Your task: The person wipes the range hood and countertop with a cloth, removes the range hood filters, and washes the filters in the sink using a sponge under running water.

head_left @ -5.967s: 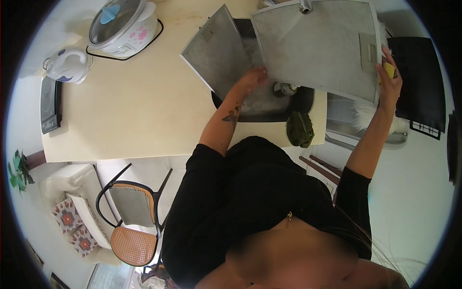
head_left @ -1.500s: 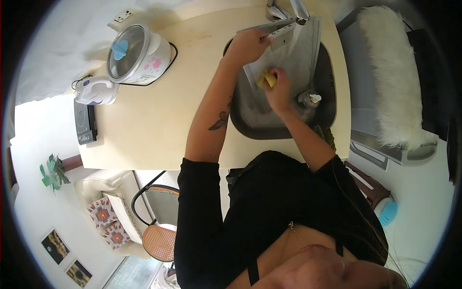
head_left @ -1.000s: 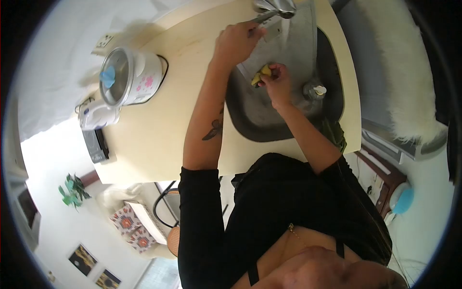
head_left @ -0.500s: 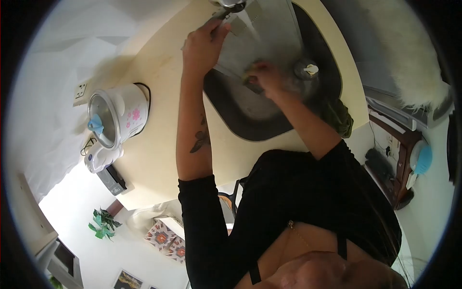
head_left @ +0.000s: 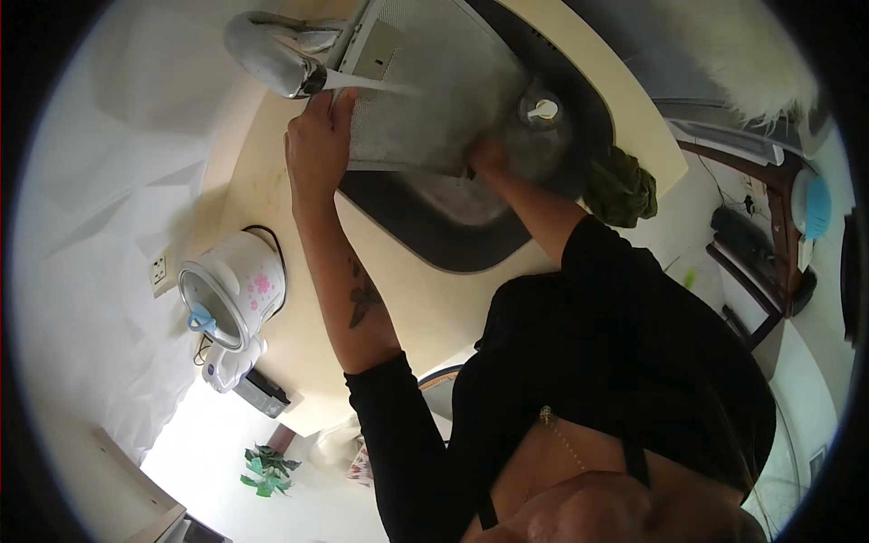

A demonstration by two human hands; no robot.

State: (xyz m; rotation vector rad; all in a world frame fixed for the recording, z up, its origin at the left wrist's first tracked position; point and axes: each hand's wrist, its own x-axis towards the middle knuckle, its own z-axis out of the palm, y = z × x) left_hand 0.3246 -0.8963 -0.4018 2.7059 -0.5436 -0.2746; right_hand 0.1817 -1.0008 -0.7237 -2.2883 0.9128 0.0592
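Note:
My left hand (head_left: 319, 136) grips the near-left edge of a grey metal mesh panel (head_left: 385, 136), which looks like a range hood filter. The panel leans across the dark sink (head_left: 434, 240). Water from the chrome faucet (head_left: 281, 68) runs onto the panel's face, just above my left fingers. My right hand (head_left: 490, 156) is down in the sink at the panel's lower right edge, closed and blurred by motion. It is closed around a sponge, now mostly hidden; a small dark part shows below the fingers.
A drain fitting with a white top (head_left: 543, 110) sits in the sink, right of my right hand. A dark green cloth (head_left: 622, 187) hangs over the counter edge. On the left of the counter (head_left: 272, 339) stands a white slow cooker with pink flowers (head_left: 258, 281).
The view has shifted, bringing more of the faucet and panel into sight. My right hand has moved to the panel's lower edge, and the sponge shows less. My left hand still grips the panel.

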